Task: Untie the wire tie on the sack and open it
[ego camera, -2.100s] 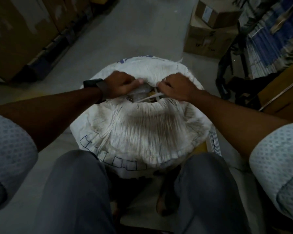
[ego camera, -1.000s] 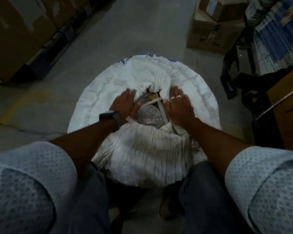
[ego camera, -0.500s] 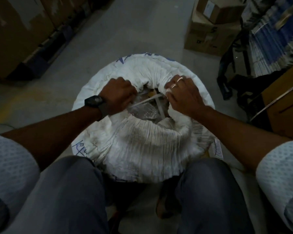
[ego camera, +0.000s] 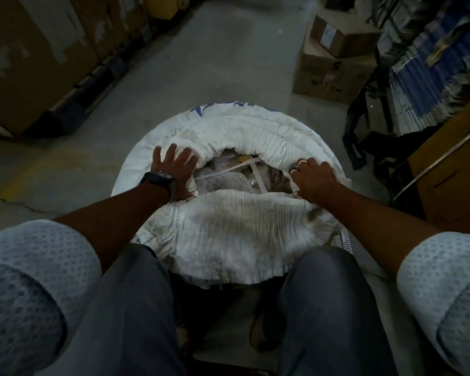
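A big white woven sack [ego camera: 236, 234] stands on the floor between my knees, its pleated mouth spread wide. Inside the opening I see clear plastic-wrapped goods [ego camera: 225, 180] crossed by pale flat straps [ego camera: 228, 167]. My left hand [ego camera: 174, 166], with a dark watch on the wrist, lies flat with fingers spread on the rolled rim at the left of the opening. My right hand [ego camera: 314, 177], wearing rings, grips the rolled rim at the right. No wire tie shows in the dim light.
Stacked cardboard boxes [ego camera: 334, 58] stand at the back right beside a dark metal rack [ego camera: 364, 123] with blue bundles. Large cartons [ego camera: 30, 58] on a pallet line the left. A brown box edge [ego camera: 456, 169] is close on the right. Grey concrete floor [ego camera: 215, 63] lies beyond the sack.
The sack's mouth has been pulled much wider. Both hands moved apart to the rim's sides, and my left hand went from a closed grip to flat with spread fingers.
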Action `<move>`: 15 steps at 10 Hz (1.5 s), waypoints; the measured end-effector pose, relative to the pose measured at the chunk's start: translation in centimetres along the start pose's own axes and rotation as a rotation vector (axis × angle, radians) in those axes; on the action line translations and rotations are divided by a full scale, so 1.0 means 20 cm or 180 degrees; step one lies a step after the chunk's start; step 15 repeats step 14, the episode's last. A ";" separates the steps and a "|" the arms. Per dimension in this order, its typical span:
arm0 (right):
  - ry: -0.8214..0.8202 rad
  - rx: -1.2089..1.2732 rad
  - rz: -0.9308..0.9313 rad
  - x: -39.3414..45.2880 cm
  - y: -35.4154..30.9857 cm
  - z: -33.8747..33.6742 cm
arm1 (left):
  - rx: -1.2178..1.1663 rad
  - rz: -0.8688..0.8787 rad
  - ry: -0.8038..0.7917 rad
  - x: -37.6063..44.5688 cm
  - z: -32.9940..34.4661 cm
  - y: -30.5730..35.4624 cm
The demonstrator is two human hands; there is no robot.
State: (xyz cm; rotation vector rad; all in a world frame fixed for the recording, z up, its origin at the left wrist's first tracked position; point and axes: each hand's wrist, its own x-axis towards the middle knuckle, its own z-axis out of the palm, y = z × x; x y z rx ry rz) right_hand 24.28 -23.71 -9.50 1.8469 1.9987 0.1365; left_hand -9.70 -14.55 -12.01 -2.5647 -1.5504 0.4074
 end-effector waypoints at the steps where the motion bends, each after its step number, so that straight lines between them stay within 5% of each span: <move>1: 0.0284 0.0403 0.0046 0.02 -0.06 -0.08 | -0.0034 0.0148 0.0175 0.02 -0.08 0.04; 2: 0.1216 0.1037 0.0246 0.03 -0.15 -0.18 | -0.0298 0.0089 0.0705 0.04 -0.18 0.06; 4: 0.1740 0.1317 0.0258 0.05 -0.20 -0.28 | -0.1349 -0.0322 0.1115 0.03 -0.28 0.10; 6: 0.1621 0.1890 0.0319 0.13 -0.22 -0.25 | -0.1730 -0.0508 0.1083 0.06 -0.21 0.13; 9: 0.0754 0.2011 -0.0242 0.34 -0.39 0.10 | -0.2037 -0.0236 0.0103 0.27 0.11 0.31; 10: 0.1009 0.1922 -0.0008 0.38 -0.39 0.10 | -0.1920 -0.0259 0.0145 0.29 0.09 0.31; 11: 0.1965 0.1529 0.0335 0.38 -0.37 0.03 | -0.1545 -0.0362 0.0780 0.29 -0.03 0.28; 12: 0.2303 0.1466 0.0717 0.40 -0.32 -0.10 | -0.1275 -0.0464 0.1548 0.32 -0.19 0.26; 15: 0.3072 0.1600 0.0676 0.70 -0.17 -0.18 | -0.1459 -0.0323 0.1992 0.64 -0.31 0.20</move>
